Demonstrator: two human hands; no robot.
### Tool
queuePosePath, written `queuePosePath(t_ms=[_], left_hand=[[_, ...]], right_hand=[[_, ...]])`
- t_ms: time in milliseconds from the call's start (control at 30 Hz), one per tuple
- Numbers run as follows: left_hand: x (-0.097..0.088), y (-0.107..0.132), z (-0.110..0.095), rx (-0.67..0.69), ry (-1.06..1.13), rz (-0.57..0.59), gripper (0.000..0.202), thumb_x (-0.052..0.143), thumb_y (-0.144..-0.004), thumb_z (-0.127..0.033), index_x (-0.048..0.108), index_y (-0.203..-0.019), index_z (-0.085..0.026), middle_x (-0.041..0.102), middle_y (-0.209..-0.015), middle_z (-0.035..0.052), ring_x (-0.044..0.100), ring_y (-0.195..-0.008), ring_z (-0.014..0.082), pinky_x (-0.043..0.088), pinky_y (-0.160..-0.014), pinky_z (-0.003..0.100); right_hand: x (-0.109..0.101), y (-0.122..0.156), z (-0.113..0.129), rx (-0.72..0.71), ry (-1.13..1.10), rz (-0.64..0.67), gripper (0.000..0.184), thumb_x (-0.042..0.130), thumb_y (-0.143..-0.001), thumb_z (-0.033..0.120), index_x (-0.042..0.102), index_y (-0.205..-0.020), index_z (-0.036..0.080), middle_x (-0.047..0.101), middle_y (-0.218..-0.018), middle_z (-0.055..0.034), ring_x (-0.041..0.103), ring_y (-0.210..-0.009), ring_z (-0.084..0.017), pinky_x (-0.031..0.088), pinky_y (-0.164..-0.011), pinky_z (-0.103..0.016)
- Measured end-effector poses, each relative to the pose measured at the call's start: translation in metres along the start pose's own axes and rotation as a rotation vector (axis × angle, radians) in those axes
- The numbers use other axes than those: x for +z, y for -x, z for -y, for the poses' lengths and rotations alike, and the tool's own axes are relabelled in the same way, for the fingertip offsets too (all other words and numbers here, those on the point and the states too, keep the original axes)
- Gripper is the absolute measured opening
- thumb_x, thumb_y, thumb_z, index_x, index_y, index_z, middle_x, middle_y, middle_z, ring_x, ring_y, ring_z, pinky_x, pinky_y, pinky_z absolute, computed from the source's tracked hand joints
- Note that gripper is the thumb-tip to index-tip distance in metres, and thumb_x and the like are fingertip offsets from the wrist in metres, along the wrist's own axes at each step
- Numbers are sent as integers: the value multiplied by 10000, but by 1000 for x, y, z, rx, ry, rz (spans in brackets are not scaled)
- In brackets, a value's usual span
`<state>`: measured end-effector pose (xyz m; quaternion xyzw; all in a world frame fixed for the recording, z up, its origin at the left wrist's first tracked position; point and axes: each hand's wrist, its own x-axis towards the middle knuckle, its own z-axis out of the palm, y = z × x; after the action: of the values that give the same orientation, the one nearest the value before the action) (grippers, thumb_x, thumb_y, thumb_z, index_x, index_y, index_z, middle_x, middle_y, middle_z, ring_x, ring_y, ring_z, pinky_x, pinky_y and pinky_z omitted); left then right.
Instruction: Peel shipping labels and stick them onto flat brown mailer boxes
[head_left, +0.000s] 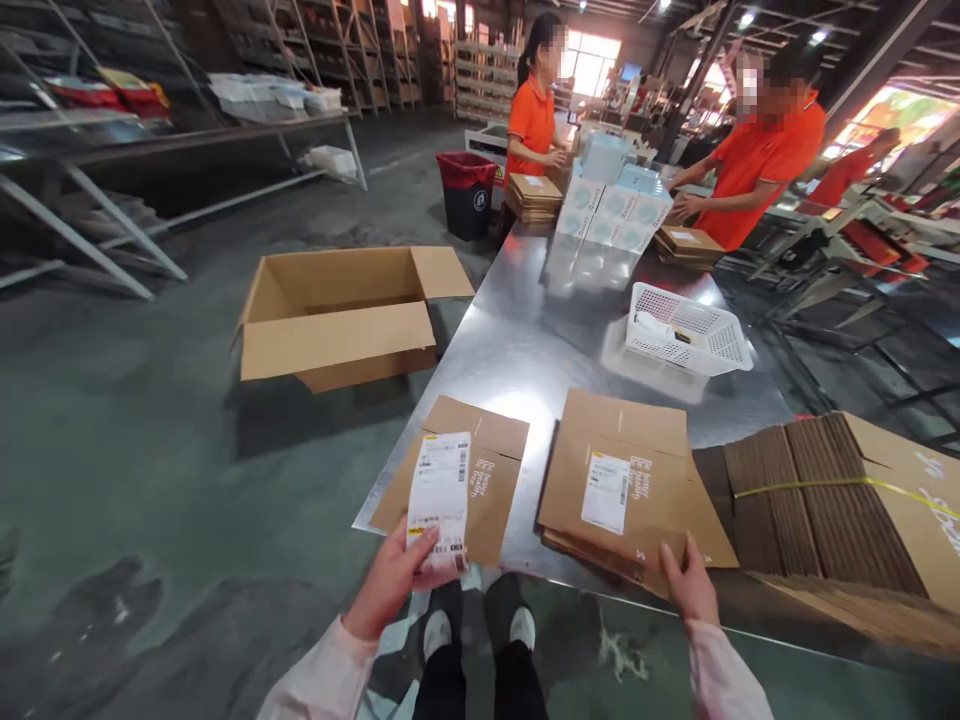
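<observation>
My left hand (401, 570) grips a wad of printed shipping labels (441, 485), thumb on top. The labels are above a flattened cardboard box (499, 470) that lies at the table's near left corner. A second flattened box (660, 490), with a white label stuck on it, tops a small stack to the right. My right hand (688, 580) has its thumb and forefinger at the near right edge of this stack; its other fingers are hidden.
A strapped bundle of flat cartons (825, 500) lies right on the metal table (502, 340). Beyond are a white basket (686, 335) and stacked white boxes (615, 210). An open carton (337, 340) stands left. Co-workers in orange shirts (772, 160) stand at the far end.
</observation>
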<state>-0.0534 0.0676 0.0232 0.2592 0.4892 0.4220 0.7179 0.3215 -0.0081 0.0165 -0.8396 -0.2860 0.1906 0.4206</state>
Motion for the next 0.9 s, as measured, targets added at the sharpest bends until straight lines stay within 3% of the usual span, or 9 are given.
queuePosePath(t_ms=[67,133,200,233,333,400,633,833,900], left_hand=[[5,14,13,-71,11,77,765,760,-622,-487,473,-1277,-214,672,-1125,100,656,-946,286,565,-746,418],[10,24,23,-123,-8,167,792,748,-629,-507,441,-1306,-232,629,-1199,122,647,-955,307,572,-687,431],[11,30,27,-104,-68,252,722,753,-626,-494,517,-1243,-202,637,-1182,130,638,-969,307,562,-716,416],[10,30,27,-70,-100,277,665,765,-617,-476,572,-1180,-180,659,-1142,127,633,-977,298,547,-762,403],[-1,23,21,42,-111,175,560,789,-575,-455,659,-1016,-135,710,-1002,111,639,-935,262,503,-830,352],[-11,14,16,53,-73,27,540,776,-560,-492,672,-932,-114,724,-883,102,652,-805,235,506,-746,330],[-34,-3,28,72,-170,-45,426,698,-612,-514,666,-740,-109,672,-670,40,586,-644,166,457,-642,270],[-42,-17,42,144,-281,-248,413,674,-621,-512,480,-483,-175,469,-472,-50,424,-508,95,330,-493,206],[-47,-26,42,137,-259,-241,379,705,-601,-493,527,-528,-166,524,-513,-37,461,-534,105,350,-507,206]], right_hand=[[6,6,19,7,116,59,905,673,-510,686,534,-1198,113,586,-1149,-246,535,-1072,-422,439,-839,-567],[41,38,45,-5,47,376,865,753,-401,649,618,-1072,121,645,-1047,-200,582,-986,-384,450,-844,-542],[88,86,68,-17,-246,838,809,752,-424,656,635,-1058,167,687,-1002,-126,632,-901,-309,495,-813,-476],[110,111,76,7,-365,885,708,705,-529,668,649,-1021,162,695,-1007,-127,637,-917,-297,493,-834,-462],[150,167,88,63,-483,928,564,634,-671,640,677,-949,151,717,-970,-130,658,-900,-292,506,-825,-452],[161,179,90,34,-415,993,544,680,-635,618,694,-905,147,730,-914,-126,671,-847,-301,521,-789,-454],[186,137,117,-198,-162,919,489,681,-620,606,737,-805,157,737,-813,-115,678,-760,-278,538,-709,-389],[198,138,119,-299,-9,926,357,655,-683,527,750,-760,191,733,-728,-75,668,-677,-235,518,-622,-324],[207,133,115,-330,-33,886,349,643,-695,522,745,-734,190,720,-724,-75,659,-685,-224,519,-632,-321]])
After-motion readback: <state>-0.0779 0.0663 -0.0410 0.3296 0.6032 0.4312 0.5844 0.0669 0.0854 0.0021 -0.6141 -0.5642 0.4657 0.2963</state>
